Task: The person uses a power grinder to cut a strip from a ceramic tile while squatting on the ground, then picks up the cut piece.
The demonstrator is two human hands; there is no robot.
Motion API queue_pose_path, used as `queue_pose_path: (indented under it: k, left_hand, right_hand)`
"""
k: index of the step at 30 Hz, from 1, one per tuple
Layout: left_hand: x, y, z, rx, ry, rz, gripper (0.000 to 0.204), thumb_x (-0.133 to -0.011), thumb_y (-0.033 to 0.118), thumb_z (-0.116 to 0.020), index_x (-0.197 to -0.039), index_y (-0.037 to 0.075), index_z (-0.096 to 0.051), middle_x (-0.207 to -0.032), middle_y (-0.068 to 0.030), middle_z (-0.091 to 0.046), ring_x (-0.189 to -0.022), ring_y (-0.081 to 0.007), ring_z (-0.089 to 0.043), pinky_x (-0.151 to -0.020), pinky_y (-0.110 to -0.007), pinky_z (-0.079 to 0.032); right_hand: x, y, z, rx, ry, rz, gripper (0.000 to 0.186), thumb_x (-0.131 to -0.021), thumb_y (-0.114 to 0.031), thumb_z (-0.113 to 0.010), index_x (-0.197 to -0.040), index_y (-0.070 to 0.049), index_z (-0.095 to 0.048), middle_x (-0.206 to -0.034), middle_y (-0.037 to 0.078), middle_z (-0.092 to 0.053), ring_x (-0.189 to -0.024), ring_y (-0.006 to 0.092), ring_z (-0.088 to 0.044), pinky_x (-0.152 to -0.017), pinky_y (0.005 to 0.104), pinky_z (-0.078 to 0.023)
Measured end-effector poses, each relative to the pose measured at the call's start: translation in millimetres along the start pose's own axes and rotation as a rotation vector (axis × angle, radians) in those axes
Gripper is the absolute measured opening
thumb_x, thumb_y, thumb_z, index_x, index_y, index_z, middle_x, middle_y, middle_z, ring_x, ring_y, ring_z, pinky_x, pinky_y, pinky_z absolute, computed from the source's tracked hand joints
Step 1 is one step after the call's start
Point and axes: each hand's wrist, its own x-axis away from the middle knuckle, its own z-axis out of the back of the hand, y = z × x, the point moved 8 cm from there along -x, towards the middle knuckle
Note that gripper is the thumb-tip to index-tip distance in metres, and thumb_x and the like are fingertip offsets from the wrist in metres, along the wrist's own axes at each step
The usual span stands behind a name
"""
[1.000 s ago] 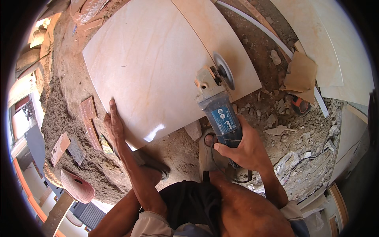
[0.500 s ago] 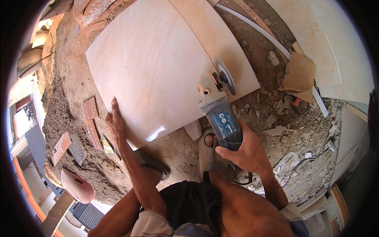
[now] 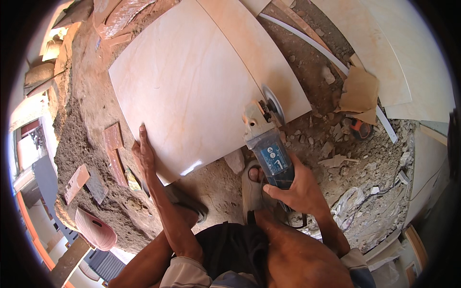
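Note:
A large pale marbled tile (image 3: 177, 77) lies over dirt, a straight line running across its right portion. My left hand (image 3: 146, 153) grips its near left edge, index finger stretched on the top. My right hand (image 3: 302, 185) is wrapped round the body of a blue angle grinder (image 3: 271, 156). The grinder's disc (image 3: 272, 105) stands on edge over the line near the tile's near edge; whether it touches is unclear. My sandalled right foot (image 3: 252, 175) is just below the tile, left of the grinder.
More large tiles (image 3: 384, 57) lie at upper right, beside a white strip (image 3: 321, 45), torn cardboard (image 3: 357, 91) and an orange-black tape measure (image 3: 360, 128). Rubble (image 3: 336, 149) covers the right ground. Tile scraps (image 3: 77, 184) and a pink object (image 3: 96, 229) with a slot lie at left.
The grinder and my right hand have moved along the line toward me, nearer the tile's front edge. My left hand keeps its grip. The whole view has shifted slightly.

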Motion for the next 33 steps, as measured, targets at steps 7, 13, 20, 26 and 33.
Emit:
queue_pose_path:
  k: [7, 13, 20, 26, 33]
  left_hand:
    - [-2.0, -1.3, 0.9, 0.027, 0.004, -0.02, 0.075, -0.089, 0.079, -0.068, -0.059, 0.014, -0.045, -0.053, 0.0023, -0.036, -0.049, -0.0126, -0.032, -0.048, -0.039, -0.032]
    - [-3.9, -6.1, -9.2, 0.091, -0.067, -0.014, 0.07, -0.093, 0.073, -0.068, -0.069, 0.01, -0.049, -0.064, -0.0003, -0.039, -0.059, -0.0137, -0.035, -0.058, -0.037, -0.033]
    - [-10.9, -19.9, -2.2, -0.026, -0.102, 0.151, 0.064, -0.097, 0.064, -0.067, -0.113, 0.003, -0.06, -0.095, -0.0081, -0.061, -0.086, -0.0178, -0.054, -0.081, -0.035, -0.045]
    - [-11.6, -14.7, -5.7, 0.088, -0.034, -0.058, 0.075, -0.088, 0.079, -0.069, -0.057, 0.015, -0.044, -0.05, 0.0031, -0.034, -0.047, -0.0125, -0.032, -0.049, -0.036, -0.033]
    - [-4.1, -6.0, -8.5, 0.083, -0.061, -0.009, 0.078, -0.087, 0.081, -0.068, -0.056, 0.015, -0.042, -0.05, 0.0025, -0.036, -0.048, -0.0127, -0.033, -0.048, -0.037, -0.031]
  right_hand:
    - [6.3, 5.0, -0.3, -0.005, -0.01, -0.021, 0.067, -0.079, -0.026, -0.088, -0.133, 0.001, -0.059, -0.11, 0.015, -0.075, -0.101, 0.0241, -0.072, -0.094, 0.0379, -0.056]
    - [11.8, 4.3, 1.1, 0.009, -0.011, -0.004, 0.069, -0.08, -0.028, -0.087, -0.134, 0.004, -0.057, -0.111, 0.021, -0.075, -0.103, 0.0313, -0.075, -0.093, 0.0399, -0.057]
    - [16.9, 4.5, -0.6, -0.05, -0.024, -0.001, 0.068, -0.081, -0.026, -0.087, -0.133, 0.005, -0.057, -0.111, 0.019, -0.076, -0.104, 0.0294, -0.075, -0.093, 0.039, -0.057]
    - [23.0, 4.8, 1.8, -0.016, -0.012, -0.008, 0.067, -0.081, -0.024, -0.087, -0.133, 0.006, -0.056, -0.112, 0.018, -0.077, -0.104, 0.027, -0.076, -0.093, 0.0387, -0.057]
    - [28.1, 12.6, 3.1, 0.0, -0.003, -0.002, 0.073, -0.08, -0.026, -0.088, -0.136, 0.007, -0.055, -0.111, 0.02, -0.076, -0.105, 0.0288, -0.076, -0.093, 0.0392, -0.057]
